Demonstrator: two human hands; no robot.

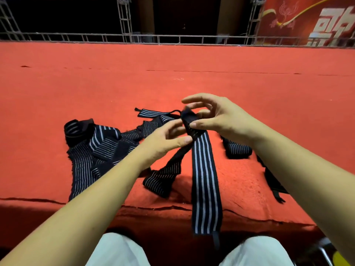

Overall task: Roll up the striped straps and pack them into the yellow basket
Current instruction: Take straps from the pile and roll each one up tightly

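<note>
- Red carpet (172, 60) covers the raised worktop, its near edge dropping away just in front of the person's knees.
- Both hands meet above the middle of the carpet, working on one black strap with white stripes, the held strap (204, 175).
- The right hand (219, 117) has a narrow grip: thumb and fingers pinch the folded or rolled upper end of the held strap, while the index finger sticks out free above it.
- The left hand (163, 143) also has a narrow grip, thumb and fingertips closed on the same strap just below the right hand's pinch.
- From the hands the held strap hangs straight down, crosses the carpet edge, and ends in a thin black loop between the knees.
- A second strap (163, 179) runs from below the left hand down to the carpet, where its lower end lies folded.
- A loose pile of straps (96, 150) lies to the left, touching and overlapping one another; one at the pile's far left curls up in a loop.
- One strap end (151, 113) lies flat beyond the hands.
- Another strap (238, 148) lies under the right forearm, partly hidden.
- At the bottom right corner a sliver of something yellow (342, 260) shows; what it is cannot be told.
- Pale trousers (119, 250) cover both knees at the bottom edge.
</note>
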